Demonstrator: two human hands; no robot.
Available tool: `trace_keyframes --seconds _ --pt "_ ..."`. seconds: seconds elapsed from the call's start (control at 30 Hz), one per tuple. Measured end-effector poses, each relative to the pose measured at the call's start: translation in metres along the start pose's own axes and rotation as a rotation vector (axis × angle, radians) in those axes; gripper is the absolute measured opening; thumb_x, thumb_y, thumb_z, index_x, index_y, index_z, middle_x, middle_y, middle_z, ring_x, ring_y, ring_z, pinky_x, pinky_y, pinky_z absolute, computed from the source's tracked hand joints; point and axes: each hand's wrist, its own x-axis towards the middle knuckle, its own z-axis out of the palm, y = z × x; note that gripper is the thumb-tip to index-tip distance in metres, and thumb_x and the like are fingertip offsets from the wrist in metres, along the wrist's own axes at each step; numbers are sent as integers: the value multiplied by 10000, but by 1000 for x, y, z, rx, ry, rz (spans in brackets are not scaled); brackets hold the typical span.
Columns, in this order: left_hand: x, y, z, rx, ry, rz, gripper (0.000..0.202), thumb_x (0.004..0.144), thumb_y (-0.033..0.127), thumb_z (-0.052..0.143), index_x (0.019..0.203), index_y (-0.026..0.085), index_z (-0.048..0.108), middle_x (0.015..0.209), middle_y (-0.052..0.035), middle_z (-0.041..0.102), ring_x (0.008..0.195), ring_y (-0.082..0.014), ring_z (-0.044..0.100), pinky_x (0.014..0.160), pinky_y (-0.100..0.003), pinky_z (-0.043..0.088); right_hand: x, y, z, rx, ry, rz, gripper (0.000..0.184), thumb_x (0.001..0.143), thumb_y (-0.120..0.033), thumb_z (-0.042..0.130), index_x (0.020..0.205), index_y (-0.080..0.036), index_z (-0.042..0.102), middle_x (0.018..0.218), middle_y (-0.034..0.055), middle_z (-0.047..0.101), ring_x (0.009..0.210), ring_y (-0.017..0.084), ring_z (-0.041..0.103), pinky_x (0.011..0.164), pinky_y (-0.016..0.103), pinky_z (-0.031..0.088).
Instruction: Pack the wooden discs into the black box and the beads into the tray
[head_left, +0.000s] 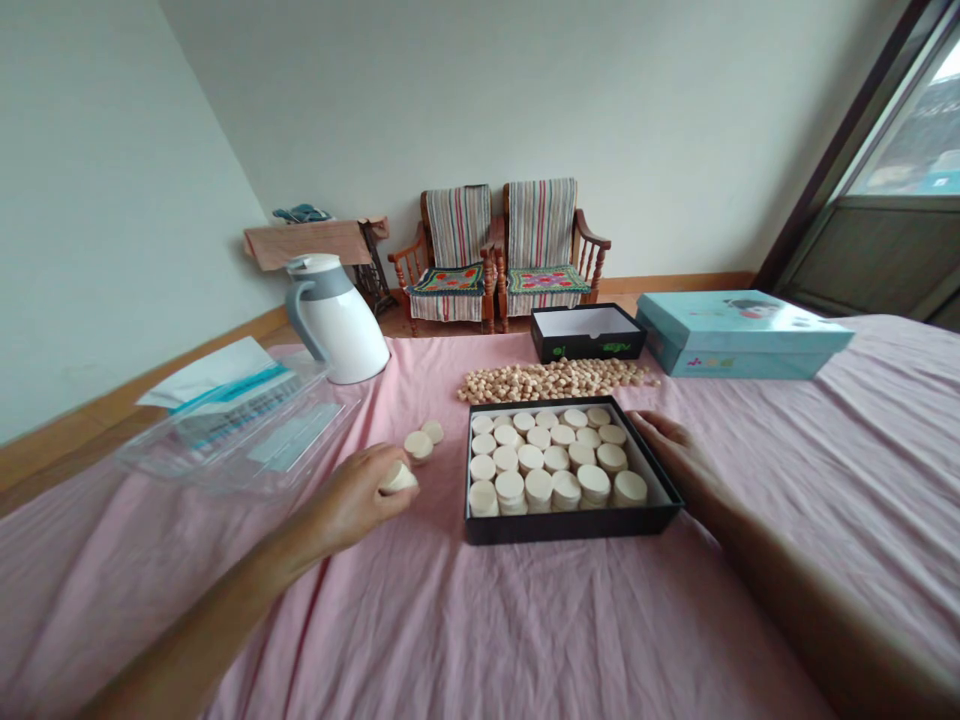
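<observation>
My left hand (375, 497) is closed around a pale round disc (399, 478), possibly a short stack of them, just above the pink cloth. Beyond it lie two small piles of the same cream discs (418, 446). To the right stands a shallow black box (574, 525) with a white inside, filled with rows of stacked discs (556, 458). My right hand (667, 440) rests against the box's right side, its fingers along the outer edge and partly hidden. Whether those fingers press or grip the wall is hard to see.
Behind the box spreads a heap of small tan pieces (555, 379). A second black box (589, 345) and a light blue box (746, 340) stand farther back. At left are a white-and-grey jug (349, 330) and clear plastic packaging (247, 440). Pink cloth (480, 620) covers the surface.
</observation>
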Motion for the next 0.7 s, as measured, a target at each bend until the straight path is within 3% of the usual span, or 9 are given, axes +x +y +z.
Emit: trace_keyframes --seconds 0.2,0.43,0.7 --pt "37 40 -21 -64 -6 106 146 766 321 564 771 176 581 720 2 612 644 -143 546 572 -232 336 4 4 0 6 12 -3 338 736 -443 639 966 -198 669 774 41 728 649 200 671 490 260 496" --pt "93 77 3 13 36 292 92 722 246 612 727 162 573 761 -36 624 708 -171 565 625 -264 389 12 16 -3 73 -47 -30 349 702 -440 677 961 -207 661 811 43 731 676 208 676 547 289 531" --pt "103 81 16 67 10 313 85 727 234 610 759 156 604 825 -71 652 800 -216 589 710 -311 431 14 17 -5 45 -53 -28 370 712 -459 672 980 -204 658 861 55 731 743 224 683 539 280 531"
